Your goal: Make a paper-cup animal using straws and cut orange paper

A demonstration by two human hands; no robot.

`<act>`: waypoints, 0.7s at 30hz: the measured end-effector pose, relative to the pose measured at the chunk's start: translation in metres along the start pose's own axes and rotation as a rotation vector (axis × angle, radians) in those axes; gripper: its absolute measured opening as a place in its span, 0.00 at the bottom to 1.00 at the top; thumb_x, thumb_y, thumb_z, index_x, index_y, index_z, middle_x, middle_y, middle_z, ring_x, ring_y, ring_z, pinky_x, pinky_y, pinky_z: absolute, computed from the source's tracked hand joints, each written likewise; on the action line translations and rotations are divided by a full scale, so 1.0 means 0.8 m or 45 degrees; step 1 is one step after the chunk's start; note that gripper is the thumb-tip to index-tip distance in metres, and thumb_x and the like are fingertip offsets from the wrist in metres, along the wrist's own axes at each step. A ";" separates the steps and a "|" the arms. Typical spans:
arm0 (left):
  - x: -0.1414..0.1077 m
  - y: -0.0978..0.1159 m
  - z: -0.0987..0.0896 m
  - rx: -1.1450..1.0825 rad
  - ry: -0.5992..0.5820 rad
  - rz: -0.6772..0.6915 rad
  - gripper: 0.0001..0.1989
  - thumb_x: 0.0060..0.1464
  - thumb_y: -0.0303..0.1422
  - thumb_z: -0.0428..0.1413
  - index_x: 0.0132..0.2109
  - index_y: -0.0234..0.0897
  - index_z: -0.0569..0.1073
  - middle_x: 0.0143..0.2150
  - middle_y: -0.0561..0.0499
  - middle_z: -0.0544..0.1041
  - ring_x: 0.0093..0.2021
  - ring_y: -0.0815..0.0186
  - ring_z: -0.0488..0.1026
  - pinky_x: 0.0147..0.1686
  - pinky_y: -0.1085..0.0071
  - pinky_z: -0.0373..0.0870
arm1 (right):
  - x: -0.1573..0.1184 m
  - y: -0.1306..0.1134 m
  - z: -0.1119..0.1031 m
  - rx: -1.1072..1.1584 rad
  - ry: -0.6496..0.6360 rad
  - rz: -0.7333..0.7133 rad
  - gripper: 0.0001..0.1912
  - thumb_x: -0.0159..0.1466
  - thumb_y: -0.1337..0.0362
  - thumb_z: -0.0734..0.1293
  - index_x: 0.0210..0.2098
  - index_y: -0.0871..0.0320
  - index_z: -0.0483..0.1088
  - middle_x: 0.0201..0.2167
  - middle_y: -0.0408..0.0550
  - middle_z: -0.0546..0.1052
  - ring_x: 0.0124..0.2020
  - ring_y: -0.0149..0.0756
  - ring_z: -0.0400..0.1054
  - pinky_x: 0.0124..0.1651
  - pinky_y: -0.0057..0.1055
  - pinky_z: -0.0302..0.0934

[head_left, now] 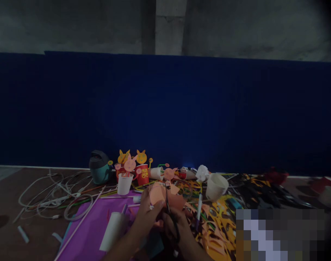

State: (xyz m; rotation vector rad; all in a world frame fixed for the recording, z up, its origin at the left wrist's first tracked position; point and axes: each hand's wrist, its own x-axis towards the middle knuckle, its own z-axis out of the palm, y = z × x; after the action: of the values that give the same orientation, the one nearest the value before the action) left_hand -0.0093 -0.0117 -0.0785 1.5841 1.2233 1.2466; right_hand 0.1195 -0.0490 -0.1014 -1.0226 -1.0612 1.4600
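Observation:
In the lower middle of the head view, my left hand (144,214) grips a piece of orange-pink paper (157,194), with the thumb on its near side. Close beside it, my right hand (177,228) has its fingers in the handles of a pair of scissors (167,203). The blades point up and away, against the paper's right part. A white paper cup (112,229) lies on its side left of my left forearm, on purple paper (86,228). Orange and yellow paper scraps (215,228) are heaped right of my right hand.
Behind stand cups with paper animal faces, a white one (124,184) and a red one (142,174). A teal container (99,168), coiled white cables (53,195), a cream cup (216,186), a marker (199,210) and crumpled white paper (202,173) lie around. A blue panel (165,108) rises behind.

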 end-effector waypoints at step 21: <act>-0.005 0.000 0.004 0.107 0.087 0.131 0.14 0.54 0.35 0.54 0.46 0.39 0.75 0.49 0.45 0.73 0.60 0.53 0.59 0.62 0.55 0.50 | -0.005 -0.011 0.002 0.045 0.073 -0.062 0.27 0.44 0.41 0.73 0.28 0.58 0.72 0.15 0.40 0.66 0.15 0.28 0.56 0.18 0.24 0.51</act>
State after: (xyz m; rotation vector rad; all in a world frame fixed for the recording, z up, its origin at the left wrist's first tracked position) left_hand -0.0067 -0.0155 -0.0800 1.6960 1.2653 1.3396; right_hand 0.1208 -0.0522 -0.0924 -1.0012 -1.0093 1.3976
